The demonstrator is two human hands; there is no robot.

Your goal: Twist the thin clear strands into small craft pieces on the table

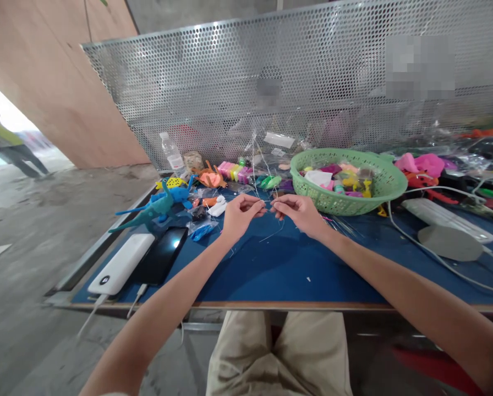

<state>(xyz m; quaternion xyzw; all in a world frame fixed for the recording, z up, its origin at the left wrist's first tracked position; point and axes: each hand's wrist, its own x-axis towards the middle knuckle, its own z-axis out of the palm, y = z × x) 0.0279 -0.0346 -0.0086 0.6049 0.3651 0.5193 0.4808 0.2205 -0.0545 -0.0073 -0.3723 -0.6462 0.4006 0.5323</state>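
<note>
Both hands meet above the middle of the blue table [271,275], a small gap between their fingertips. My left hand [245,213] pinches a thin white string [255,170], which runs up toward the perforated metal panel. Thumb and fingers of my right hand [294,212] are pressed together on the same string, a short stretch of it crossing the gap. A loose end hangs below the right fingers. Whether the string forms a knot is too fine to tell. Close behind the hands lie green plastic pieces [268,182].
Right of the hands stands a green basket [302,187] of colourful pieces. At left are toy dinosaurs [155,209], a phone [164,256], a white power bank [122,264] and a bottle [172,154]. The perforated panel [213,82] rises behind. Cables and a grey disc [450,243] lie right.
</note>
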